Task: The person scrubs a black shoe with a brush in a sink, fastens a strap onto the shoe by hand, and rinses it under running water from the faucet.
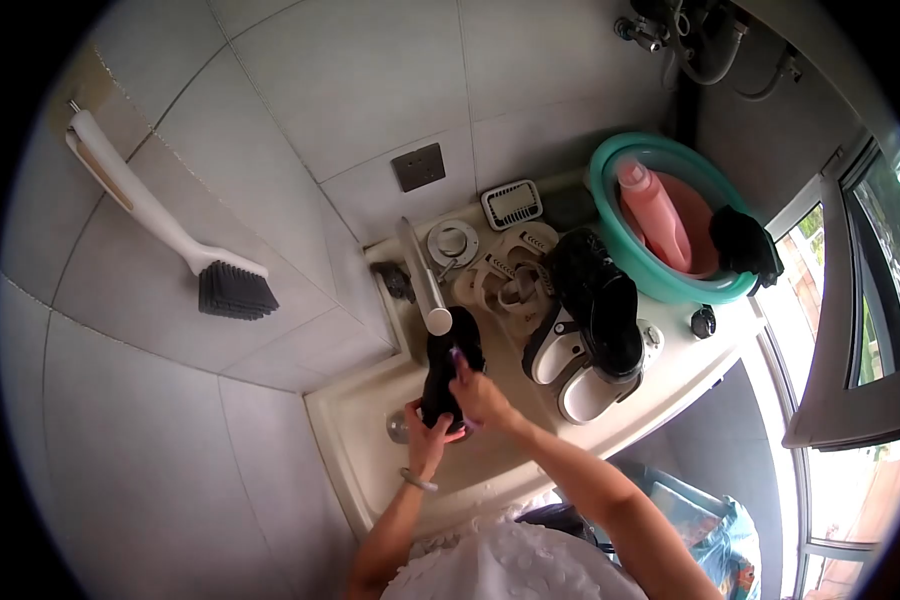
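Observation:
A black shoe [440, 375] is held over the sink basin [360, 440], its far end beneath the faucet [436, 318]. My left hand [431, 438] is closed around the shoe's near end, with the thumb on top. My right hand [482, 397] is closed on a slim purple brush [457, 357] that lies against the upper face of the shoe; its bristles are hidden. To the right, beige sandals [510, 285], black shoes [595, 300] and white clogs [585, 392] stand crowded together on the sink's ledge.
A green basin [620, 235] holds a pink bottle [658, 215], with a black cloth [745, 245] over its rim. A soap dish [512, 205] sits by the wall. A white scrub brush [160, 220] hangs at left. An opened window [880, 270] stands at right.

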The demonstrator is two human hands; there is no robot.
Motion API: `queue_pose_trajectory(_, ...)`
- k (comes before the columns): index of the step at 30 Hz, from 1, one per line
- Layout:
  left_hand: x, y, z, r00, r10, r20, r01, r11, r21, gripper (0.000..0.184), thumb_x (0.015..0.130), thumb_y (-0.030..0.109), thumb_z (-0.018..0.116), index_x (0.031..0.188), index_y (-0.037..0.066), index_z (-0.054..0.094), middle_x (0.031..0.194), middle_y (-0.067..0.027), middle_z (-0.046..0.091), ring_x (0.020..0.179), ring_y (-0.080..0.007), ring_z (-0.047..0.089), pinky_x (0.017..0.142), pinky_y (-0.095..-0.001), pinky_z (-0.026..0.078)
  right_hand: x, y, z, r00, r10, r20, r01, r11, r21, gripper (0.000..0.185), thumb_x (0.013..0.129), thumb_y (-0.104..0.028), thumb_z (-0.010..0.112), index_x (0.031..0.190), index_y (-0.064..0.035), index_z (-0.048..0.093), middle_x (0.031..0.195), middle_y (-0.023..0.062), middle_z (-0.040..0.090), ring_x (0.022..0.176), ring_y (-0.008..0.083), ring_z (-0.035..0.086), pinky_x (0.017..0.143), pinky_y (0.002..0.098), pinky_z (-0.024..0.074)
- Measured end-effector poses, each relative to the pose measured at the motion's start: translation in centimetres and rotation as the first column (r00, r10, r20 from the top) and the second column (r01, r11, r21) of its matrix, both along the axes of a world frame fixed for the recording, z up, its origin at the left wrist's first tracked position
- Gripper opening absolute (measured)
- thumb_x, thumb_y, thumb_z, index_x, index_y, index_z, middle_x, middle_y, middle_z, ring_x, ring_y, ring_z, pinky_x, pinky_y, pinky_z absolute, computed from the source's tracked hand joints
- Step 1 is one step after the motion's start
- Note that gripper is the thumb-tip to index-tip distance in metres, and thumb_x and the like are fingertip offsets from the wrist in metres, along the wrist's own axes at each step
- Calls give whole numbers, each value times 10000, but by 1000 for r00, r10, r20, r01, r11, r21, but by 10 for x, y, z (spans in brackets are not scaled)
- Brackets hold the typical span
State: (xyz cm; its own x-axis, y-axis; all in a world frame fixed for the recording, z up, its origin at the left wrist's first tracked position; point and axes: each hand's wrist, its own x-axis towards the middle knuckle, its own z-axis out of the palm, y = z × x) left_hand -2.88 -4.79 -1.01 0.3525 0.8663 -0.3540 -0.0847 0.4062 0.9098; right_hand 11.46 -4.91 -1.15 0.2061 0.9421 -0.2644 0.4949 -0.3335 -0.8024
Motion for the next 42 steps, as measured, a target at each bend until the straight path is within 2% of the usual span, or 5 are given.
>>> queue_pose_trajectory(8, -10, 11, 7, 996, 16, -88, -21, 998, -58, 531, 848, 65, 618, 1254, 43, 276, 1114, -183, 514, 905, -266, 618, 696, -417, 612, -15, -39, 46, 994, 28, -107, -38, 995, -90, 672, 889, -332, 506, 1462, -75, 267, 967, 320, 616, 859, 456, 628, 762, 468, 496)
queue_pose_trajectory(10, -7, 5, -1, 996, -44, -73, 43, 999, -13, 533, 850, 58, 616, 1258, 39, 275, 1121, -177, 513, 905, -260, 618, 690, -408, 614, -6, -21, 2, 999, 29, -23, -30, 998, -47, 527, 893, -306, 516, 1317, 2, 463, 875, 319, 623, 778, 449, 638, 706, 469, 516)
queue_pose_trajectory(15, 1, 2, -1, 994, -72, -81, 74, 997, 26, 545, 852, 56, 618, 1278, 29, 278, 1149, -186, 505, 912, -246, 614, 646, -393, 620, 9, -11, 24, 982, -143, -123, 122, 980, -158, 678, 869, -342, 457, 1377, 88, 322, 885, 320, 633, 836, 437, 649, 780, 450, 505)
queue_pose_trajectory(22, -4, 39, 33, 963, 26, -268, -9, 998, 63, 590, 832, 266, 702, 1222, -49, 391, 1005, -173, 584, 756, -200, 629, 580, -327, 605, 48, -93, 129, 899, 51, -434, -143, 973, -182, 562, 910, -188, 485, 1459, -180, 365, 626, 0, 456, 544, 64, 436, 504, 250, 390)
queue_pose_trajectory(42, -17, 44, 54, 975, -35, -220, 49, 997, 57, 595, 838, 186, 674, 1320, -21, 393, 1134, -178, 560, 865, -221, 635, 621, -298, 606, 65, -124, 90, 924, -137, -356, 16, 946, -325, 602, 866, -279, 477, 1445, -145, 380, 653, 64, 524, 635, 152, 536, 659, 306, 448)
